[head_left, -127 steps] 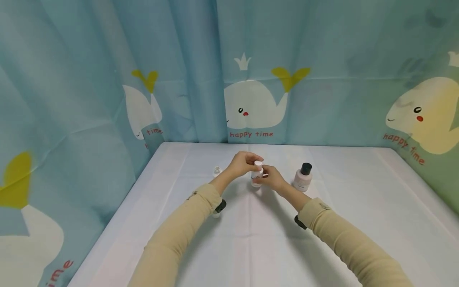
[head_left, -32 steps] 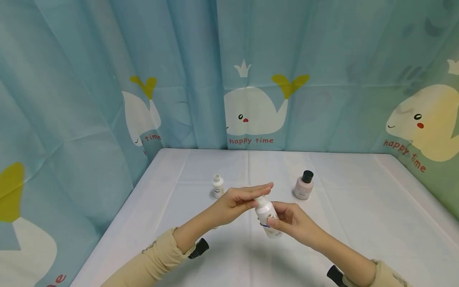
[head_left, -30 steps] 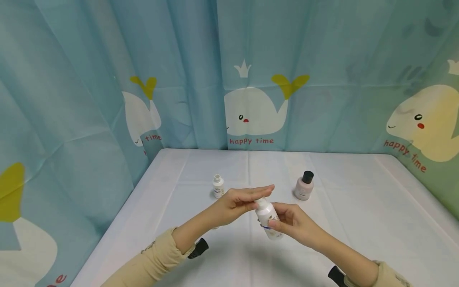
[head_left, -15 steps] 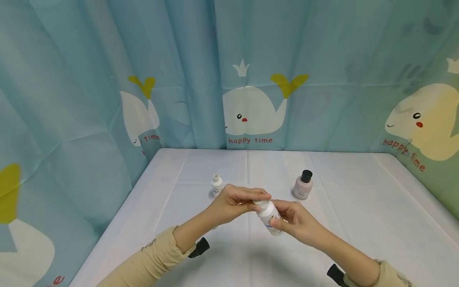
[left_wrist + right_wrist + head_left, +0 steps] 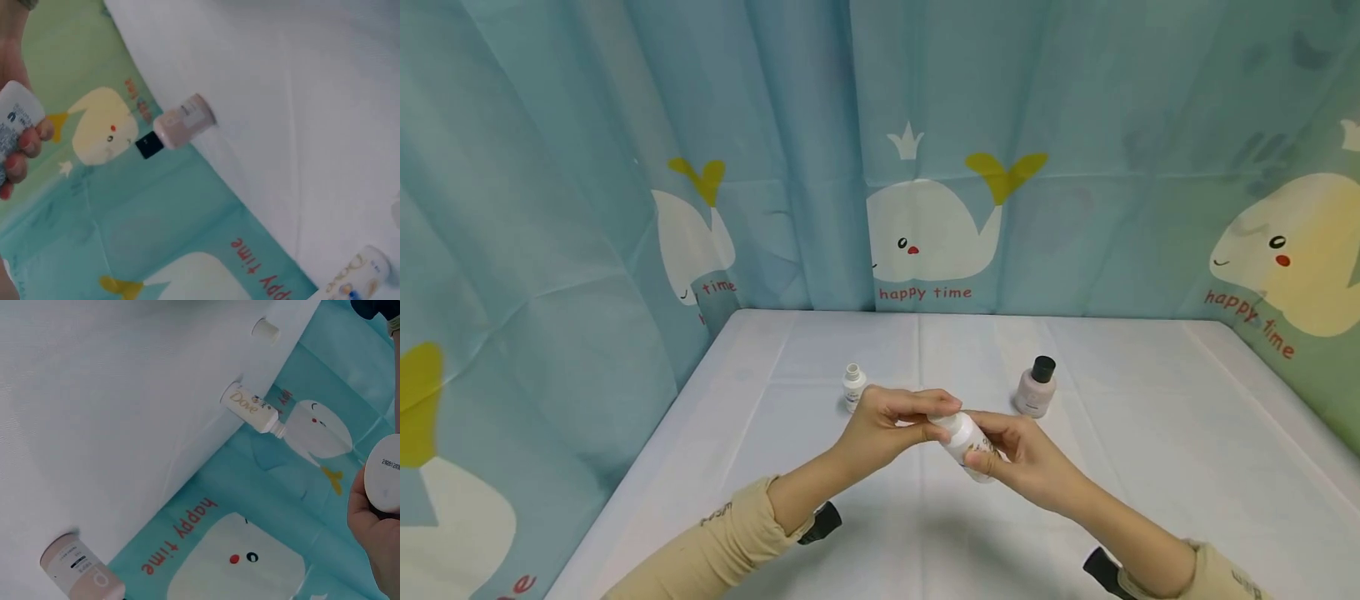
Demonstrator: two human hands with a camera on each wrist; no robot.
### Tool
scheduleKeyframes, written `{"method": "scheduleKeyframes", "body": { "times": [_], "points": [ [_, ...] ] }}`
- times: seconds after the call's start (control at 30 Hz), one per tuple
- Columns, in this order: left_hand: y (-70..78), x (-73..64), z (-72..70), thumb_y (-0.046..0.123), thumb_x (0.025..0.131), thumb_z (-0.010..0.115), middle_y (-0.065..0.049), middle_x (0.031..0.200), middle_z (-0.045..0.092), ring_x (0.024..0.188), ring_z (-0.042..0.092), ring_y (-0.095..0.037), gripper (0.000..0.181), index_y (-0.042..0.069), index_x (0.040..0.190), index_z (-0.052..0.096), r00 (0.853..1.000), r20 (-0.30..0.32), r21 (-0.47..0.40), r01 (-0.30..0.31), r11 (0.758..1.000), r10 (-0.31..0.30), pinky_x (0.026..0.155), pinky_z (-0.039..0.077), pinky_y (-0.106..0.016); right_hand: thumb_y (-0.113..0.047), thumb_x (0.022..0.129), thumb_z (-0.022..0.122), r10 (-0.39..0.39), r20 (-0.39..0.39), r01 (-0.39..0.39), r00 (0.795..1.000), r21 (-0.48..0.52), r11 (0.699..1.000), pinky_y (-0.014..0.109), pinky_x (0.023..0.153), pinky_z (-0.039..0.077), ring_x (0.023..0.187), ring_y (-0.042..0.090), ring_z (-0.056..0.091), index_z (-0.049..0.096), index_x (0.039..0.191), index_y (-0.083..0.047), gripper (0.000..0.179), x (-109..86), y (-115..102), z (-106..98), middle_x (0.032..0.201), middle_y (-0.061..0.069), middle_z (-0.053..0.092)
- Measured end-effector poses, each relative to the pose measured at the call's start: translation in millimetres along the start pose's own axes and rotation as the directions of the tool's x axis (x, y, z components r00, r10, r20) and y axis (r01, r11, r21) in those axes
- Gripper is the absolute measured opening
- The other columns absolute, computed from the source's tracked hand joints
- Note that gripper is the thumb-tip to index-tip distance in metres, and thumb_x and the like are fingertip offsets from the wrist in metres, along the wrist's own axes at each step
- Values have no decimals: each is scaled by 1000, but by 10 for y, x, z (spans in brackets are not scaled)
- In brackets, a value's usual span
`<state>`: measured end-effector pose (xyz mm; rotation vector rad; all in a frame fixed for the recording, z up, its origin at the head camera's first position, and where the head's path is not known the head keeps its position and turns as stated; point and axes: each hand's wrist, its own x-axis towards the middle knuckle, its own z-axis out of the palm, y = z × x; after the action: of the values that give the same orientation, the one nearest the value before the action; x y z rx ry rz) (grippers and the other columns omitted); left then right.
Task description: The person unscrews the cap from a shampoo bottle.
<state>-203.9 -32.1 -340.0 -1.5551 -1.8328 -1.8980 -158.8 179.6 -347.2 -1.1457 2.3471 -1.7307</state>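
White plastic, as we judge it, forms the held bottle [image 5: 962,439], raised above the table [image 5: 1150,417] and tilted toward the left hand [image 5: 887,423]. We note the right hand [image 5: 1028,463] grasping its body, presumably to steady it, while the left thumb and fingers appear to pinch the top, partly covered from view. We read "Dove" on the uncapped bottle [image 5: 250,410] and "happy time" on the curtain [image 5: 805,150]; print on the held bottle's base is too blurred. The pink bottle [image 5: 1035,394] stands capped.

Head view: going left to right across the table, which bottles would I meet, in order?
Uncapped white bottle → held white bottle → pink bottle with a black cap.
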Motion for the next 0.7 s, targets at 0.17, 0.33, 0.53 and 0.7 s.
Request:
{"method": "scheduleKeyframes", "body": {
  "times": [0.17, 0.33, 0.53, 0.7],
  "points": [
    [-8, 6, 9, -12, 72, 71, -37, 96, 63, 100, 67, -13, 27, -22, 95, 63, 999, -35, -7, -5, 1000, 4, 70, 59, -38, -6, 93, 57, 12, 1, -12, 1000, 16, 1000, 23, 67, 54, 81, 3, 59, 53, 120, 14, 34, -14, -14, 28, 106, -19, 62],
    [-37, 31, 91, 2, 80, 70, -36, 99, 63, 102, 65, -8, 30, -20, 99, 63, 989, -148, 18, -17, 1000, 19, 74, 59, -37, -5, 91, 59, 14, -95, -21, 995, -64, 998, 21, 64, 52, 79, 1, 55, 55, 120, 12, 33, 11, -25, 44, 101, -12, 63],
    [-137, 87, 240, 25, 81, 69, -37, 104, 61, 110, 62, -7, 50, -20, 101, 62, 930, -363, -16, 52, 999, -55, 86, 55, -32, -6, 85, 67, 12, -323, -103, 946, -266, 959, 17, 53, 42, 69, 0, 46, 59, 120, 6, 38, 100, -15, 116, 83, 6, 64],
    [-233, 149, 294, 9, 78, 71, -31, 108, 63, 109, 64, -22, 36, -15, 104, 64, 876, -465, -8, 139, 990, -126, 85, 55, -28, -5, 82, 70, 63, -390, -175, 919, -258, 950, 18, 52, 40, 65, 1, 45, 61, 118, 4, 37, 173, 67, 112, 82, 8, 65]
  ]
}}
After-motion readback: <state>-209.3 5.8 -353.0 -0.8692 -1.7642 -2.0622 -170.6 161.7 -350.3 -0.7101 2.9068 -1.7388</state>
